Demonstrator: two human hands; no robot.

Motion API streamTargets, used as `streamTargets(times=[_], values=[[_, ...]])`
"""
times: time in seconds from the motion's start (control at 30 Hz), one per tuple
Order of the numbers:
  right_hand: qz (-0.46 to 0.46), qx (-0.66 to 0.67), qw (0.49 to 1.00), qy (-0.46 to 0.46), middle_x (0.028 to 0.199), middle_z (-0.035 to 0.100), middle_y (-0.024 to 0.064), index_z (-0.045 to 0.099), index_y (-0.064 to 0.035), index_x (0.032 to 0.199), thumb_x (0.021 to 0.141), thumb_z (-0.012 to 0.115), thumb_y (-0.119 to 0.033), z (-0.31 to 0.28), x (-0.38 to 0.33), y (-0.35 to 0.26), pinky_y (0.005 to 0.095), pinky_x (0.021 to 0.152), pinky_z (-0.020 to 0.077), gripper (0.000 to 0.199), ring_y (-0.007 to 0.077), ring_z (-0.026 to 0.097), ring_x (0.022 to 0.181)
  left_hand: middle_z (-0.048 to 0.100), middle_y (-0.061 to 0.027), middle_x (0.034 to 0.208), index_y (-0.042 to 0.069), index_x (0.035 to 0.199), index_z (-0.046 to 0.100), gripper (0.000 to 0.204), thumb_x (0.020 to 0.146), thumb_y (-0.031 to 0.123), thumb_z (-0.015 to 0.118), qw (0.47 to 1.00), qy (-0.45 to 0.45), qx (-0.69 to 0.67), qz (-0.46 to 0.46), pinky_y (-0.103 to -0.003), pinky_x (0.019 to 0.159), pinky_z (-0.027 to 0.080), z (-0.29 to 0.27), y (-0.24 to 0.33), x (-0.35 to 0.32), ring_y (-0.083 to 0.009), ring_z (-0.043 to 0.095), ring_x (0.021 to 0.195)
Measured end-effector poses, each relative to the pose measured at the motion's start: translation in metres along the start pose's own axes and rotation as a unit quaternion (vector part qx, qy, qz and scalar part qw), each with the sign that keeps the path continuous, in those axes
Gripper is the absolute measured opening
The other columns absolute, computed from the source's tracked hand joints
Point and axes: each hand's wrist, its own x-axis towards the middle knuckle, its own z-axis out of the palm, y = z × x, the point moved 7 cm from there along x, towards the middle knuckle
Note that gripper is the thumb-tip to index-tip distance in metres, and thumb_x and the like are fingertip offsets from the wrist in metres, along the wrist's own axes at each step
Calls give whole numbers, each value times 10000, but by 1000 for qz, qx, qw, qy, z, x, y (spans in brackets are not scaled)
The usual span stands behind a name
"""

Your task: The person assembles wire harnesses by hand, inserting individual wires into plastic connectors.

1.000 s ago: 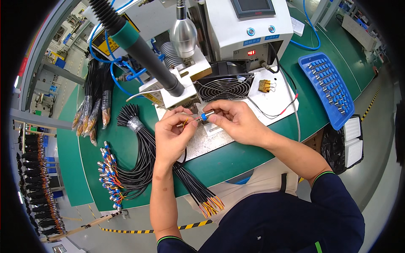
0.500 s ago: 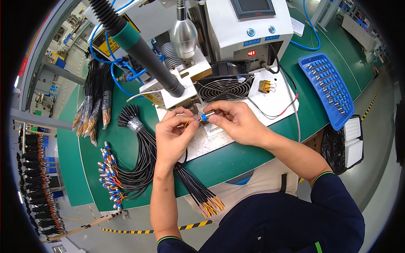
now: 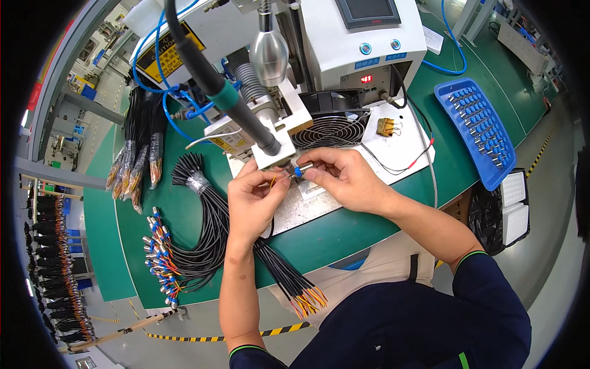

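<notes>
My right hand [image 3: 356, 181] pinches a small blue and silver connector [image 3: 303, 169] between thumb and fingers. Facing it, my left hand [image 3: 255, 200] is closed on thin orange wires [image 3: 274, 181], their ends held up to the connector's blue side. A black cable hangs below that hand. Just above both hands stands the tilted soldering iron [image 3: 264, 138] of a bench machine, its tip close to the connector; whether it touches is too small to tell. Under the hands lies a white metal base plate [image 3: 295, 215].
Left of my forearm lie bundled black cables [image 3: 209, 230], with connectors [image 3: 161, 261] on some ends. More bare-ended cables [image 3: 304, 292] hang over the bench edge. A round fan [image 3: 332, 129] and a yellowish clipped block [image 3: 386, 126] stand behind. A blue tray [image 3: 490, 182] holds rows of connectors.
The soldering iron and its carriage have moved down and to the right, nearer my fingers. Both hands stay almost in place, still holding connector and wires.
</notes>
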Motion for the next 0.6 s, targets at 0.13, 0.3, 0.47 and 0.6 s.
streamTargets(times=[0.13, 0.3, 0.47, 0.6], values=[[-8, -3, 1000, 2, 1103, 764, 53, 720, 48, 1299, 1059, 702, -61, 0, 0, 1, 247, 831, 551, 264, 51, 646, 932, 706, -30, 741, -105, 914, 775, 43, 935, -74, 754, 1000, 0, 22, 11, -216, 507, 418, 1, 1, 1, -48, 563, 564], [-5, -6, 1000, 0, 1103, 764, 53, 719, 47, 1303, 1060, 700, -61, 0, 0, 0, 247, 829, 550, 267, 52, 643, 928, 706, -29, 729, -104, 916, 775, 44, 938, -73, 753, 1000, -3, 29, 13, -216, 504, 414, 0, 0, 1, -45, 561, 563], [-8, -4, 1000, 4, 1088, 759, 50, 720, 47, 1301, 1060, 696, -60, 0, 0, 0, 245, 818, 547, 264, 49, 636, 915, 706, -29, 734, -101, 919, 773, 45, 943, -68, 754, 1000, -1, 26, 14, -214, 504, 417, 0, 0, 1, -47, 563, 565], [-6, -12, 1000, 2, 1082, 758, 49, 722, 47, 1300, 1058, 695, -57, -1, 0, -3, 247, 811, 548, 264, 48, 634, 905, 712, -32, 747, -100, 914, 771, 43, 940, -69, 757, 1000, 3, 22, 12, -214, 505, 421, 0, -1, 1, -48, 566, 567]])
